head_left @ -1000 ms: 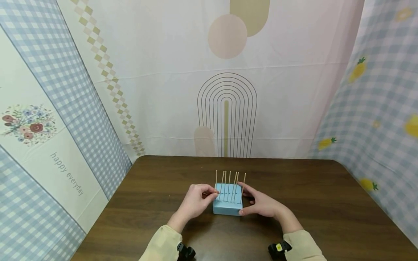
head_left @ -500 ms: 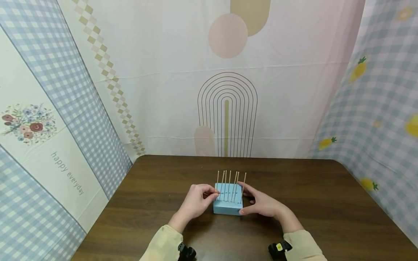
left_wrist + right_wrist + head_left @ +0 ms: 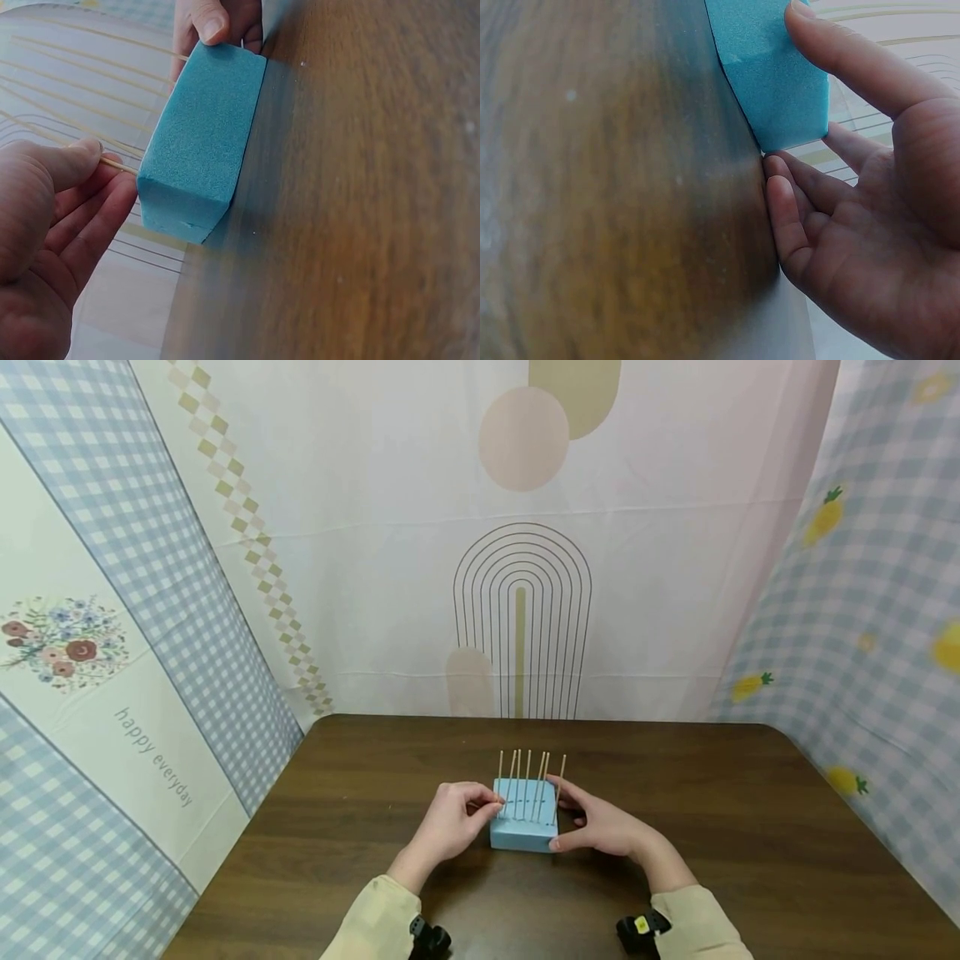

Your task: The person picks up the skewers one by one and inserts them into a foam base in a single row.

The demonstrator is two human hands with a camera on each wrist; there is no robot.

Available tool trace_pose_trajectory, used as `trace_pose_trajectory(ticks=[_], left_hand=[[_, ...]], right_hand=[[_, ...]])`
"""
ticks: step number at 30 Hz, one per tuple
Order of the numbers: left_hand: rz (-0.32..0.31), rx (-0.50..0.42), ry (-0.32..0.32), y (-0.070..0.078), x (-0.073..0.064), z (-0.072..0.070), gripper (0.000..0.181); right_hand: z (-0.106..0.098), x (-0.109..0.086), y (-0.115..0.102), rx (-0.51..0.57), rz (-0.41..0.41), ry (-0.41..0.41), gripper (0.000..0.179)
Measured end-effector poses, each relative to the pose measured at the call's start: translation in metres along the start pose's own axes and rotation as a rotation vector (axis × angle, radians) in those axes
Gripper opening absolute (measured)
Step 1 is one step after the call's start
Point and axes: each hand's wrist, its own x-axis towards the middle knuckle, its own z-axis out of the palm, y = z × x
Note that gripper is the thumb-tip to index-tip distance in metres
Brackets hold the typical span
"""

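A light blue foam block (image 3: 522,838) rests on the table with several thin wooden skewers (image 3: 528,777) standing in its top, some slightly tilted. At the block's left end, my left hand (image 3: 452,820) pinches one skewer (image 3: 118,166) low down between thumb and fingers. In the left wrist view that skewer's lower end meets the block's top face; how deep it sits is hidden. My right hand (image 3: 600,828) grips the block's right end, thumb (image 3: 840,46) on the front face and fingers reaching round the side and back.
The brown wooden table (image 3: 360,760) extends around the block on all sides. Behind it hangs a pale patterned cloth (image 3: 375,610). Checked cloths (image 3: 862,610) hang at left and right. Each wrist carries a small black camera (image 3: 429,937).
The pinched skewer's top has swung slightly right, so it stands between its earlier place and the neighbouring skewers. Both hands and the block have stayed practically in place.
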Motion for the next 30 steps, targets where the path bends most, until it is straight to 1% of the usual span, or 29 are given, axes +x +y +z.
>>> trace_pose_trajectory(ticks=[3,9,14,19,25,30], left_hand=[[0.002,0.000,-0.002,0.0005,0.0008,-0.0002,0.005],[-0.021,0.002,-0.007,0.0003,0.0000,-0.0002,0.005],[-0.053,-0.024,-0.041,-0.0028,0.0003,-0.0030,0.006],[-0.067,-0.071,-0.083,-0.0044,0.0011,-0.0063,0.009],[-0.072,-0.157,-0.099,-0.0050,0.0015,-0.0060,0.016],[-0.076,-0.181,-0.109,-0.0035,0.0027,-0.0071,0.021]], right_hand=[[-0.0010,0.0000,0.0000,-0.001,-0.001,0.000,0.107],[-0.0002,-0.0003,0.0003,0.003,-0.012,-0.005,0.106],[0.0000,-0.0001,0.0008,0.003,-0.010,-0.004,0.105],[0.0005,-0.0002,0.0005,0.005,-0.001,0.001,0.106],[0.0007,-0.0006,0.0007,-0.003,0.005,0.005,0.106],[-0.0011,-0.0007,0.0003,0.001,0.004,0.004,0.106]])
